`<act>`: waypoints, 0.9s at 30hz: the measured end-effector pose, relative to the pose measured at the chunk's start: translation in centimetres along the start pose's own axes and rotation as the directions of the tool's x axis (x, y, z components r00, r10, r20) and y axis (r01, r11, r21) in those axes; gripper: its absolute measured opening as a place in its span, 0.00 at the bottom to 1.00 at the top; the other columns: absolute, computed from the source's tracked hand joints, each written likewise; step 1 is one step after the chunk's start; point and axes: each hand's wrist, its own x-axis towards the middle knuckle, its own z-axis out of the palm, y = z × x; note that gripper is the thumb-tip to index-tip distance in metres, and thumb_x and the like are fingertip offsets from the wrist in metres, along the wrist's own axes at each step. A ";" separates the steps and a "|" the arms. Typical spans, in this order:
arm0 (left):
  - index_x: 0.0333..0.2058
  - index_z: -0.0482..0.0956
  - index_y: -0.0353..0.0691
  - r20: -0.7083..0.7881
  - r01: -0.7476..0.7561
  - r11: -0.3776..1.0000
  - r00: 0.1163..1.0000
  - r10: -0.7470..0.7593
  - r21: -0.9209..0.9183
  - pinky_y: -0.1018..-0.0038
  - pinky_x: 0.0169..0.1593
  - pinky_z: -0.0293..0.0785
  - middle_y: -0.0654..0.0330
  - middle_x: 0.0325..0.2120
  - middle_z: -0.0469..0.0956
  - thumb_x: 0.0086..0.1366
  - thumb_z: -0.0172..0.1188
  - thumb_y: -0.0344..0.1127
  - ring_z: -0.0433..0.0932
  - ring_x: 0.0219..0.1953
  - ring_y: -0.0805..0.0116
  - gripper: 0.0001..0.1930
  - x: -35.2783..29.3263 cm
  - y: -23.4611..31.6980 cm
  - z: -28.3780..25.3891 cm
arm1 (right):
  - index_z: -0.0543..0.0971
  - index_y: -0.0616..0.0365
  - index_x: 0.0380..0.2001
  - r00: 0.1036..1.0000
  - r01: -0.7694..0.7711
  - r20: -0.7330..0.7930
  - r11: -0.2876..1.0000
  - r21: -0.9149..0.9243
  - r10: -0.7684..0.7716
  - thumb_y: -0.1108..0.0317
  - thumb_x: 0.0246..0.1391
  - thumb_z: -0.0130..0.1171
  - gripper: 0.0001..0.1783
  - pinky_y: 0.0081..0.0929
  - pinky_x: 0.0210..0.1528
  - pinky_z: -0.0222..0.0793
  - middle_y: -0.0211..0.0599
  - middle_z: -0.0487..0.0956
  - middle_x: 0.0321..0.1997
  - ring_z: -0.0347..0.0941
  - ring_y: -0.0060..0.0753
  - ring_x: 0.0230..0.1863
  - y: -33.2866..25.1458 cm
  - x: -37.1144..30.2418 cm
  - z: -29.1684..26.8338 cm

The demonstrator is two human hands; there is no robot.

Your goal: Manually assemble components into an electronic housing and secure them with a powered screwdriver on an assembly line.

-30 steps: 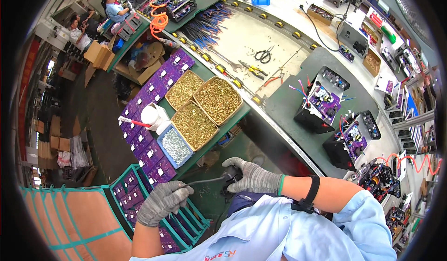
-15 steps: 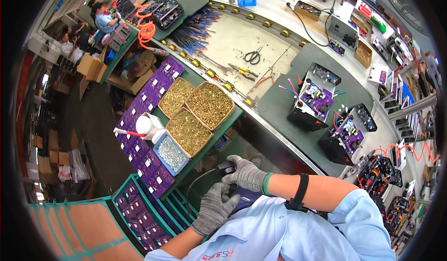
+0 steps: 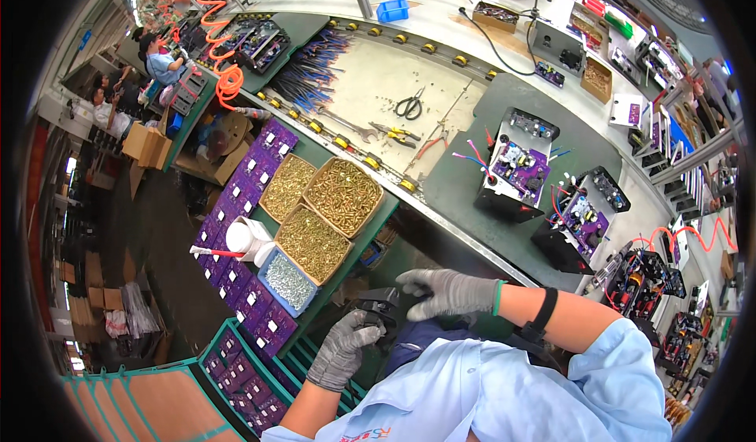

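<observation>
In a grey knit glove, my left hand [image 3: 345,351] is closed on the lower edge of a small black box-like device [image 3: 379,303], held low in front of my body. Its exact kind cannot be made out. My right hand [image 3: 450,293], gloved the same way, is just right of the device and apart from it. Its fingers are stretched and slightly curved, with a gap to the thumb and nothing visible between them. Beyond the hands stand cardboard boxes of brass-coloured screws [image 3: 315,243] and a blue tray [image 3: 272,287] of silver screws.
Purple circuit boards [image 3: 250,308] cover the left bench beside a white bottle [image 3: 250,239]. Two black housings [image 3: 516,166] with wired boards stand on the green worktop at right. Scissors [image 3: 409,105], pliers [image 3: 396,135] and blue-black wires [image 3: 307,72] lie farther back. Co-workers [image 3: 163,62] sit far left.
My right hand has let go of the black device and moved right, its fingers opening. The left hand has taken hold of the device's lower edge. The whole view has shifted slightly.
</observation>
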 end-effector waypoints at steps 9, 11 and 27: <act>0.45 0.79 0.34 0.028 -0.019 1.000 0.999 0.020 -0.020 0.73 0.48 0.72 0.62 0.37 0.79 0.54 0.73 0.40 0.76 0.40 0.70 0.23 -1.0 -0.8 -3.2 | 0.81 0.60 0.50 0.967 0.146 0.232 0.973 -0.180 -0.103 0.55 0.65 0.61 0.21 0.40 0.55 0.74 0.49 0.85 0.43 0.81 0.48 0.49 2.6 1.3 3.1; 0.46 0.79 0.35 0.032 0.022 0.997 0.999 -0.020 -0.071 0.75 0.47 0.73 0.63 0.37 0.79 0.55 0.73 0.37 0.75 0.38 0.73 0.22 -1.7 -1.2 -4.8 | 0.82 0.59 0.50 0.973 0.161 0.199 0.963 -0.214 -0.118 0.53 0.66 0.59 0.21 0.40 0.55 0.74 0.49 0.84 0.43 0.81 0.48 0.49 3.1 0.7 2.7; 0.63 0.70 0.38 0.226 0.137 0.866 0.974 -0.028 -0.481 0.71 0.40 0.83 0.56 0.51 0.80 0.65 0.68 0.40 0.83 0.38 0.67 0.31 0.0 -4.5 -3.1 | 0.81 0.57 0.50 0.996 0.086 0.050 0.962 -0.259 -0.075 0.54 0.68 0.58 0.18 0.40 0.50 0.75 0.48 0.85 0.41 0.81 0.48 0.43 -0.7 2.1 4.1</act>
